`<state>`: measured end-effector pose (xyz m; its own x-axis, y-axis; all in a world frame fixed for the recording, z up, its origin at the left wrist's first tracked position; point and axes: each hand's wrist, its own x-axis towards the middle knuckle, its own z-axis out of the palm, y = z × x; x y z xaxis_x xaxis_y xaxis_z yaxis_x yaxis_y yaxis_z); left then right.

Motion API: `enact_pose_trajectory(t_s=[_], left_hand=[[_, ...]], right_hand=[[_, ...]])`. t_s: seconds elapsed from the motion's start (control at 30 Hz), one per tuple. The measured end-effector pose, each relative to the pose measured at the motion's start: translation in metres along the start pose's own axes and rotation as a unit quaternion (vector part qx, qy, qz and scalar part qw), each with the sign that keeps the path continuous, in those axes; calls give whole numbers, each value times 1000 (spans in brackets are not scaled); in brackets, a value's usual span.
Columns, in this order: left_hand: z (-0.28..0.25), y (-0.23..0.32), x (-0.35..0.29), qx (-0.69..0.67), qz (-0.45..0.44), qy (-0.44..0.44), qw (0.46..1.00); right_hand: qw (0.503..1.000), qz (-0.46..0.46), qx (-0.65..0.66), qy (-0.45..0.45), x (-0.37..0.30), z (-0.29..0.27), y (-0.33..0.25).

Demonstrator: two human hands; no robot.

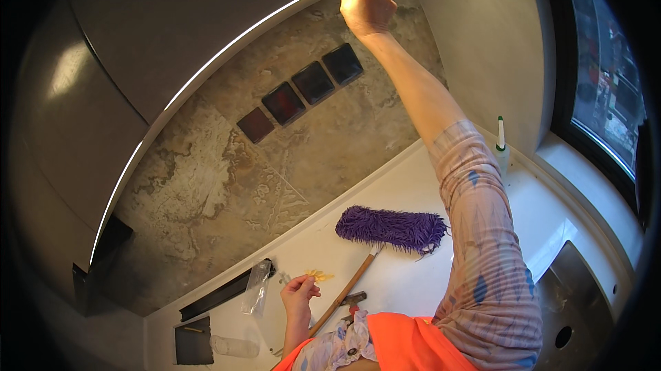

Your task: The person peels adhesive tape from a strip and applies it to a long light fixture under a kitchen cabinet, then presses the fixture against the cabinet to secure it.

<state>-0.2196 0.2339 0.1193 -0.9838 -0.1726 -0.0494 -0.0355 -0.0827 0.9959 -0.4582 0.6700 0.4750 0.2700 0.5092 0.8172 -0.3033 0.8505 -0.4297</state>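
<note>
shaggy purple duster [391,228], marbled stone wall [227,178]

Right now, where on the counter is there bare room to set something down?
The widest bare patch of counter lies between the wall and the purple mop head. A smaller one sits between the mop handle and the sleeve. It is crowded at lower left: left hand, plastic bag, hammer, dark tray.
</note>
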Motion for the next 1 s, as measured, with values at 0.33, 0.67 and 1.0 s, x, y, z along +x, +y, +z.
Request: enact_pose_trajectory(t_s=[0.33, 0.67, 1.0], left_hand=[[4, 5, 0, -7, -1, -2, 1000], [-10, -9, -3, -2, -25, 12, 1000], [6, -6, -2, -14, -25, -14, 999]], right_hand=[[998, 56, -6, 18, 3, 6, -8], [995, 70, 47, -45, -5, -8, -2], [983, 152, 93, -30, -2, -12, -17]])
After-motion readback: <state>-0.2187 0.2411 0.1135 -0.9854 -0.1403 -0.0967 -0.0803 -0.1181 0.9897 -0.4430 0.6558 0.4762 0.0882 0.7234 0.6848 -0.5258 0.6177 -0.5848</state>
